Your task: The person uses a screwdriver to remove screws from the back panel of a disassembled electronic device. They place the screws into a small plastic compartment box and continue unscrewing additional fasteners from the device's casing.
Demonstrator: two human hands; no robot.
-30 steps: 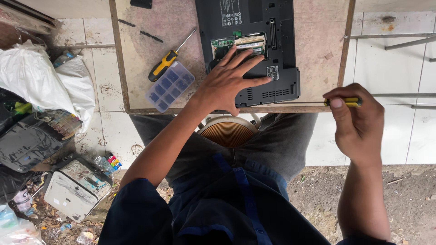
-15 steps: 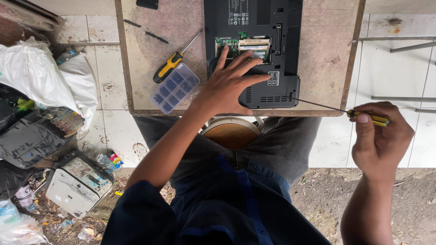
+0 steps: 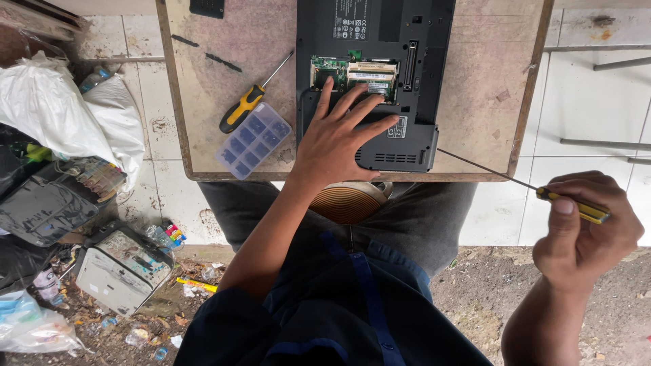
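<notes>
Steadying the upturned laptop (image 3: 407, 102) with a flat, released left hand (image 3: 337, 144); right hand (image 3: 583, 234) is grasping a thin screwdriver (image 3: 536, 188); next needs tip alignment.

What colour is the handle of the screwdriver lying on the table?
Yellow and black. The screwdriver lies left of the laptop, clearest in the head view.

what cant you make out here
Head view, the only one:
- Laptop: far end cut off by the top edge; the part under the left hand is hidden.
- Open bay boards: too small to read detail.
- Box: contents too small to tell.
- Screwdriver handle: mostly hidden inside the right hand.
- Black thing: cut off at the top.
</notes>
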